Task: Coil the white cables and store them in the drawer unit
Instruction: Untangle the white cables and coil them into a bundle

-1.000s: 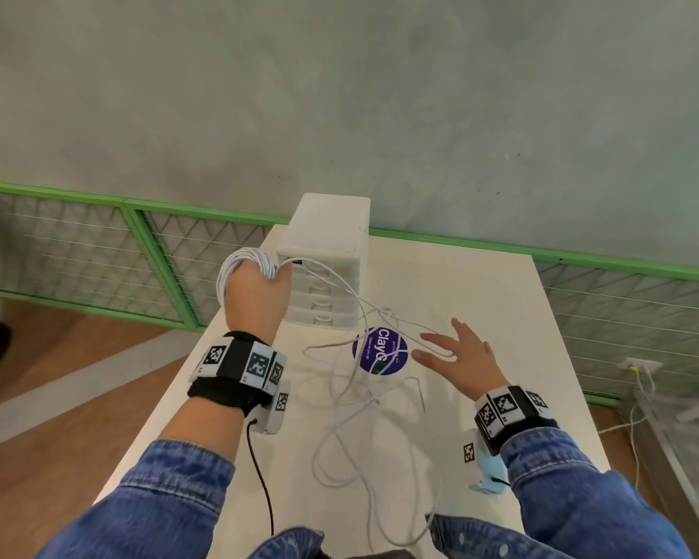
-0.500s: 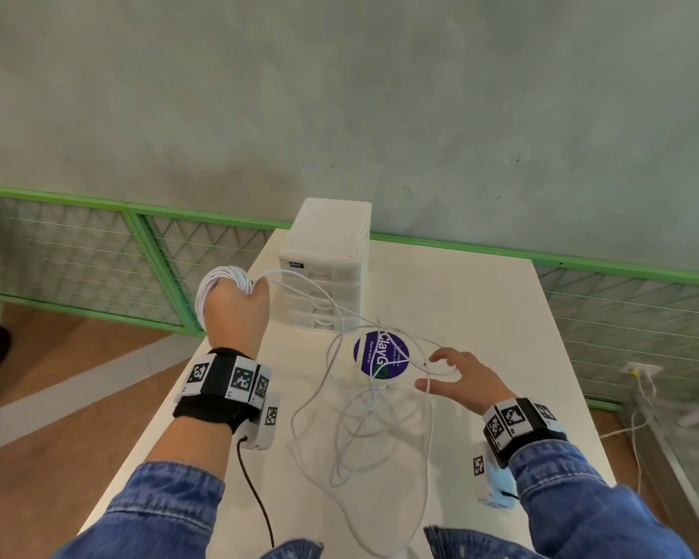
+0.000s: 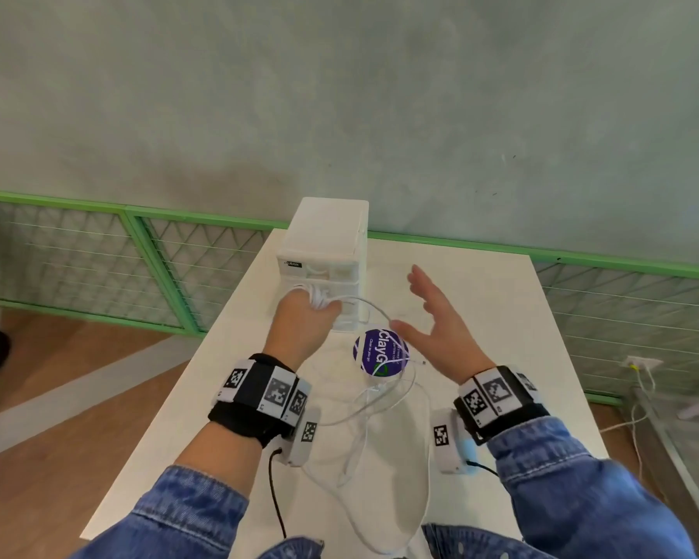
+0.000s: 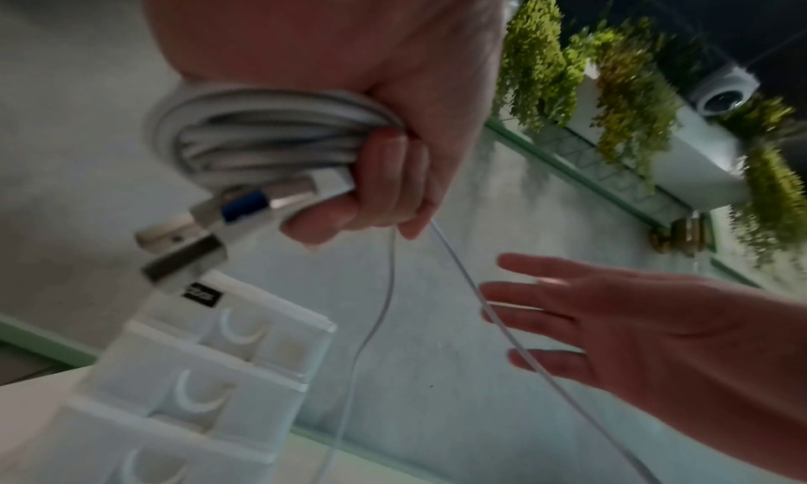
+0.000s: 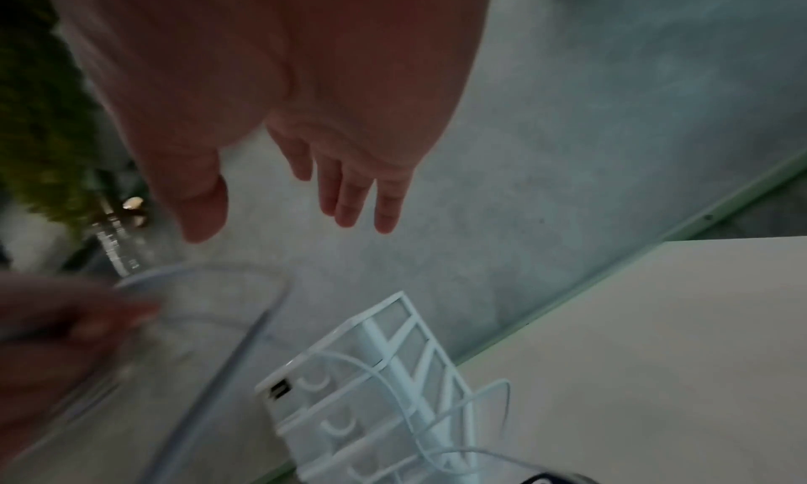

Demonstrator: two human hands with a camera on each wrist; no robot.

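Since 1 s ago, left hand (image 3: 304,316) has travelled from beside the drawer unit (image 3: 327,252) outward to the left and back, and now sits directly in front of its drawer fronts. Right hand (image 3: 440,328) has lifted off the counter (image 3: 501,316) and hangs above it with fingers straight and spread, holding nothing.

Left hand: fingers curled round a bundle of coiled white cable (image 4: 266,136); in the left wrist view 2 metal plugs (image 4: 209,226) jut out below the fingers, and 2 loose strands (image 4: 380,305) trail down from the fist. 1 strand runs across the fingers of the open right hand (image 4: 646,339); whether it touches them cannot be told.

Remaining loose cable (image 3: 380,429): uncoiled loops lying on the counter between the 2 forearms, partly crossing the round purple sticker (image 3: 380,353).

Drawer unit: stands at the far edge of the counter; all visible drawers appear closed.

Interpretation: the lifted right hand appears to be guiding another turn onto the coil, so coiling is judged partly done. Several loops remain slack. Storage has not begun, as no drawer stands open. Risk: loose strands lie tangled on one another and may snag as they are drawn in.
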